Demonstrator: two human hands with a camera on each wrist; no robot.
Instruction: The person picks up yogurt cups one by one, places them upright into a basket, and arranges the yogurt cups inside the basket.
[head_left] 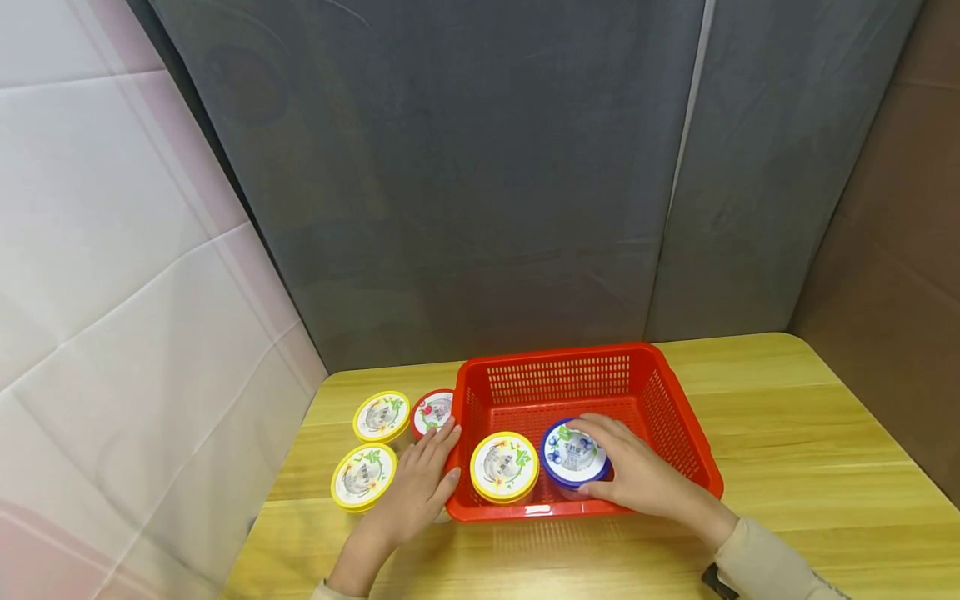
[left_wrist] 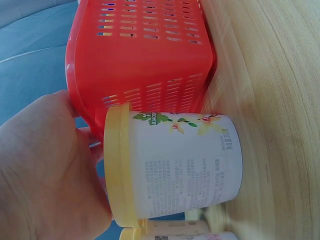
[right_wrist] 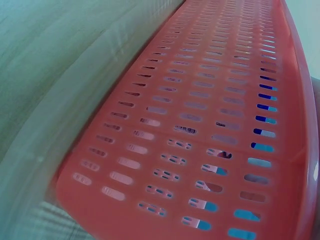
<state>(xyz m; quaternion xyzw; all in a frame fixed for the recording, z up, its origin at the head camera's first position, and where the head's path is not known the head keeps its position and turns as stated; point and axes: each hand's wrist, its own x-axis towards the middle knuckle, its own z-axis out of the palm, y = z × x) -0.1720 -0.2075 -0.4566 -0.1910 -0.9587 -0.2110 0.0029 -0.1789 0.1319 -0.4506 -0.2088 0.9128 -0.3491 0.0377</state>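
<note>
A red plastic basket (head_left: 555,515) stands on the table with two tubs inside. My right hand (head_left: 645,475) reaches over its front right side and grips a blue-lidded tub (head_left: 573,454) between thumb and fingers. Left of that tub sits a yellow-lidded tub (head_left: 505,467). My left hand (head_left: 412,492) rests at the basket's left rim with fingers extended. Beneath the left palm, outside the basket, stands another yellow-lidded tub (left_wrist: 185,165), upright. In the right wrist view the basket's slotted wall (right_wrist: 190,125) hides the right hand's grip.
Left of the basket stand two more yellow-lidded tubs, one at the back (head_left: 382,417) and one nearer (head_left: 363,477), plus a red-lidded tub (head_left: 433,412) partly behind my left fingers. A grey curtain (head_left: 465,183) hangs behind the wooden table (head_left: 810,467).
</note>
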